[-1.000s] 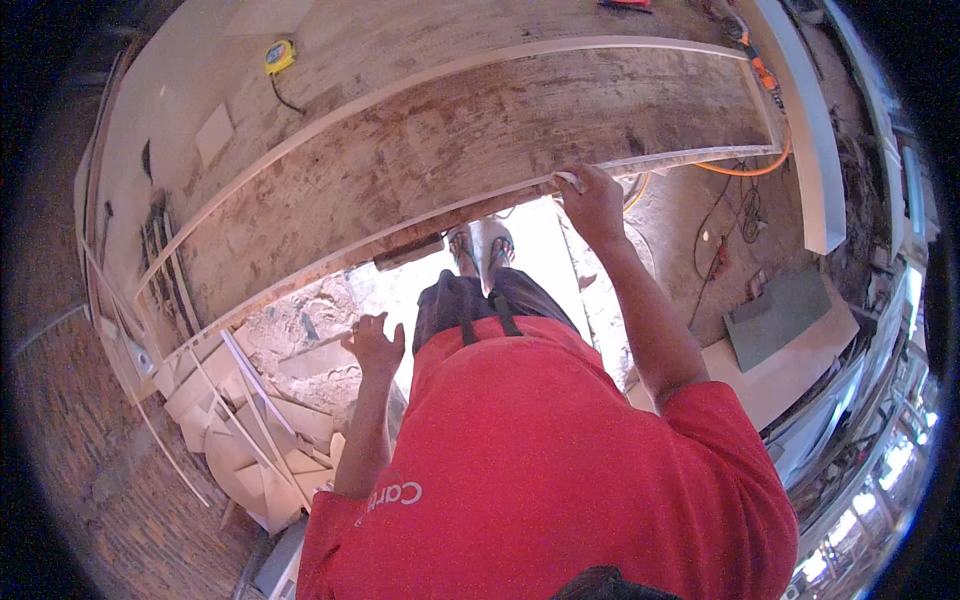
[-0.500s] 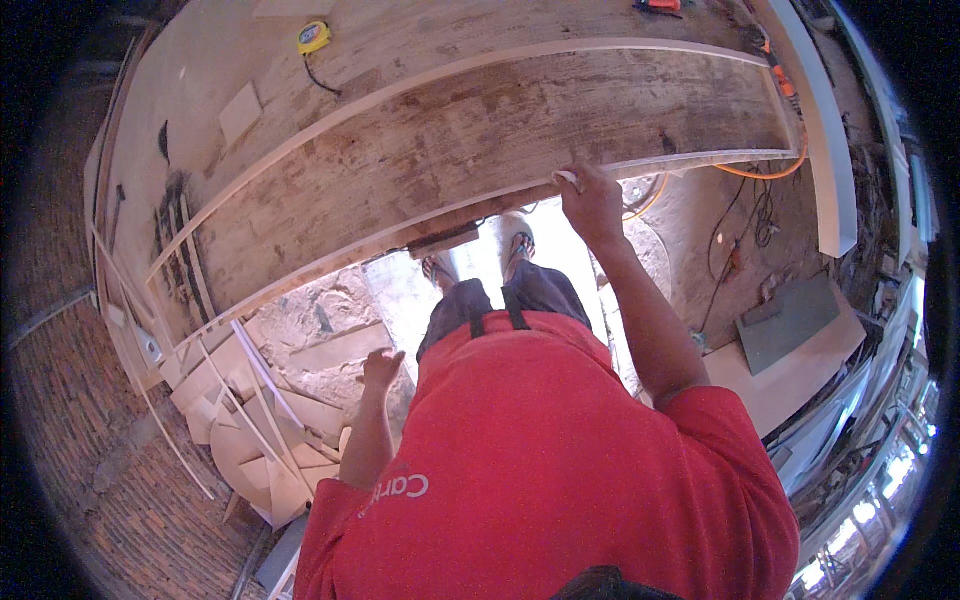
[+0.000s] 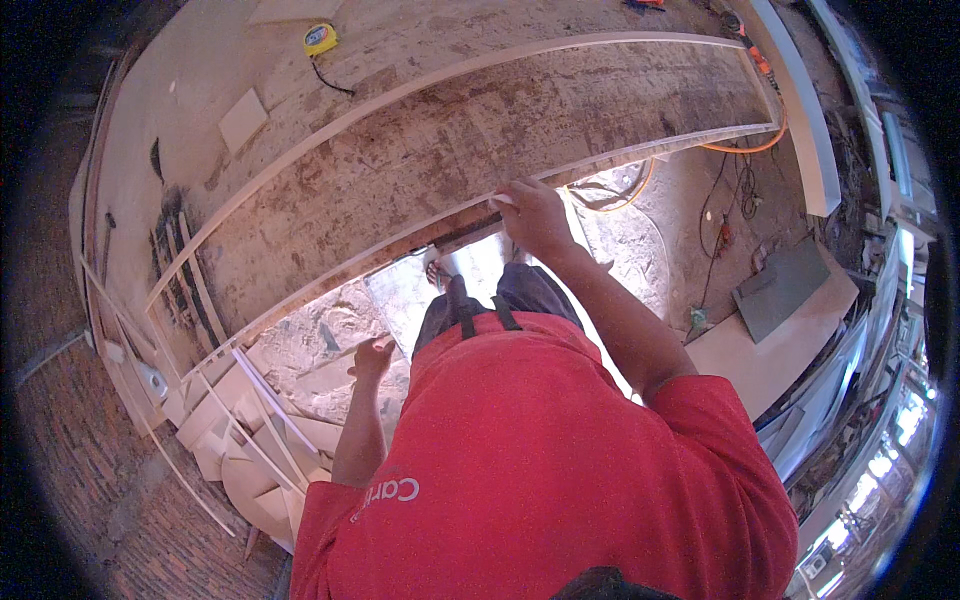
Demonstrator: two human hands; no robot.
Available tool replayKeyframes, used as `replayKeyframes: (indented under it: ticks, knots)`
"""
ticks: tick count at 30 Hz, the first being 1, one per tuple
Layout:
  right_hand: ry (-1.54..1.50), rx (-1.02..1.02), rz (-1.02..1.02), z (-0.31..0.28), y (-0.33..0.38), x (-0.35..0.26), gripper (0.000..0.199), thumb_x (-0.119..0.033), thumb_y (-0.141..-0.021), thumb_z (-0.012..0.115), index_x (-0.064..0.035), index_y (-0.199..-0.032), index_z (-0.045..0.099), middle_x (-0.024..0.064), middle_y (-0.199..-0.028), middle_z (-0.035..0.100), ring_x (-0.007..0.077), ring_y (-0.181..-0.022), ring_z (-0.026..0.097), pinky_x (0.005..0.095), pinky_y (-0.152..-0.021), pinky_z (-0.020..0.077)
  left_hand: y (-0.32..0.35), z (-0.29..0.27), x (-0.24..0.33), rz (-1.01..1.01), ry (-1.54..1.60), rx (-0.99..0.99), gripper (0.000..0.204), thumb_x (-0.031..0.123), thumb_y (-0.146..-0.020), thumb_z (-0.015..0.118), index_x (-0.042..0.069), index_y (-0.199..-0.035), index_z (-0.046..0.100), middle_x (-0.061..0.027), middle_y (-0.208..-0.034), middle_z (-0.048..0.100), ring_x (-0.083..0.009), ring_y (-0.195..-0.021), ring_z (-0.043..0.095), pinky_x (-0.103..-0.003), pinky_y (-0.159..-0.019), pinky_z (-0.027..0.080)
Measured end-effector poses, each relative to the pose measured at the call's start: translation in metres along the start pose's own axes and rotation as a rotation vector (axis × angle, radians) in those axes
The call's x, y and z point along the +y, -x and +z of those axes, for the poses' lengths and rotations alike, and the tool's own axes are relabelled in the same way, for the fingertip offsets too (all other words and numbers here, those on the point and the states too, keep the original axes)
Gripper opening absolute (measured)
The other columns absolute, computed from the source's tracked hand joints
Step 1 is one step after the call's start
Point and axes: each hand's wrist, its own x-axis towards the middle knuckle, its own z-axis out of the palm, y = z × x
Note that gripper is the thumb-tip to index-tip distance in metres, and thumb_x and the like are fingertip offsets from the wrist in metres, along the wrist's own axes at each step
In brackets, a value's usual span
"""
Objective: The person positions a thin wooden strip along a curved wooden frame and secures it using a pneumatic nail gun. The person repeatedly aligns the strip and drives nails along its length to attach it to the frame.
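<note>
A long shallow frame of thin pale strips (image 3: 400,107) lies across the brown-stained work table (image 3: 290,80). My right hand (image 3: 535,220) is at its near strip, about midway along, with fingers closed on a small pale folded piece (image 3: 500,201). That piece touches the strip's top edge; its material is too small to make out. Lower and to the left, my left hand (image 3: 372,358) hangs beside my body, off the table. Its fingers are loosely bent and apart, with nothing seen in them.
On the table lie a yellow tape measure (image 3: 320,39), a square pale offcut (image 3: 243,121) and dark strips at the left. An orange-and-black power tool (image 3: 762,66) with an orange cord sits by the frame's right end. Board scraps (image 3: 255,490) lean at lower left; a grey-green panel (image 3: 785,290) lies right.
My right hand has slid left along the frame's near strip with the pale piece. My left hand has turned slightly and still hangs low. The whole view has shifted a little.
</note>
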Motion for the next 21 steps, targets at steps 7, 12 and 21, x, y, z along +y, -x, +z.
replayKeyframes:
  ticks: [7, 12, 21]
  knots:
    - [-0.334, 0.240, 0.408, -0.024, 0.014, 0.052, 0.030, -0.020, -0.089, 0.081, -0.0040, -0.113, 0.077, 0.0072, -0.098, 0.078, 0.0089, -0.086, 0.068, 0.0269, -0.077, 0.0547, 0.023, -0.004, -0.007, -0.134, -0.024, -0.008, 0.056, 0.058, -0.085, 0.074, 0.019, -0.125, 0.073, -0.0056, -0.121, 0.075, -0.0281, -0.119, 0.067, -0.076, -0.104, 0.033]
    - [-0.055, 0.258, 0.438, -0.076, -0.001, 0.090, 0.033, -0.025, -0.085, 0.083, -0.0016, -0.107, 0.079, 0.0091, -0.093, 0.078, 0.0158, -0.085, 0.072, 0.0310, -0.077, 0.0559, 0.021, -0.005, -0.029, -0.168, -0.011, -0.046, 0.057, 0.057, -0.085, 0.074, 0.019, -0.128, 0.072, -0.0047, -0.121, 0.075, -0.0270, -0.121, 0.066, -0.075, -0.106, 0.032]
    - [0.074, 0.215, 0.438, -0.081, -0.020, 0.102, 0.027, -0.031, -0.086, 0.079, -0.0096, -0.102, 0.080, 0.0127, -0.089, 0.077, 0.0263, -0.084, 0.074, 0.0378, -0.078, 0.0556, 0.009, -0.017, -0.027, -0.030, 0.014, -0.002, 0.056, 0.049, -0.086, 0.077, 0.011, -0.126, 0.071, -0.0119, -0.115, 0.076, -0.0302, -0.113, 0.070, -0.054, -0.103, 0.048]
